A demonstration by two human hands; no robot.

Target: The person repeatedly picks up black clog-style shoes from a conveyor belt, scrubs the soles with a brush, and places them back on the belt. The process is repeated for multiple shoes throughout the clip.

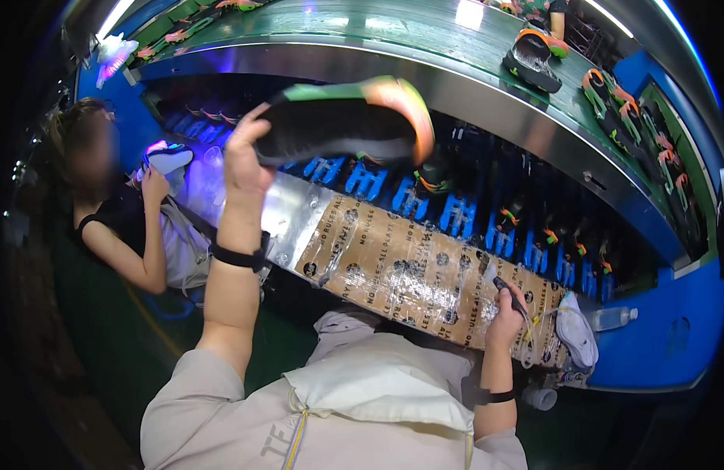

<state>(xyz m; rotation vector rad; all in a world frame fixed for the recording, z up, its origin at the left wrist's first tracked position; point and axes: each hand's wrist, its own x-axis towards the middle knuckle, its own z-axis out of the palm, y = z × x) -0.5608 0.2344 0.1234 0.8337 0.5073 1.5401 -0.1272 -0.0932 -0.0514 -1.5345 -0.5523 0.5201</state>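
My left hand point(248, 153) is raised at the front of the conveyor, its fingers closed on one end of a shoe sole point(338, 129). That sole is dark inside, with a green and orange rim, and looks slightly blurred. Low over the right part of the cardboard-covered bench point(393, 266), my right hand point(504, 317) grips a brush point(510, 291) by its black handle. The pale brush tip is close to the cardboard, but I cannot tell whether they touch. A thin clear tube runs near the handle.
A green conveyor belt point(362, 27) carries several soles, including a black and orange one point(532, 63). Blue racks point(409, 200) line the shelf beneath. At the bench's right end are a white cloth-like item point(575, 333) and a clear bottle point(615, 318). A co-worker point(127, 243) sits left, holding a white shoe part.
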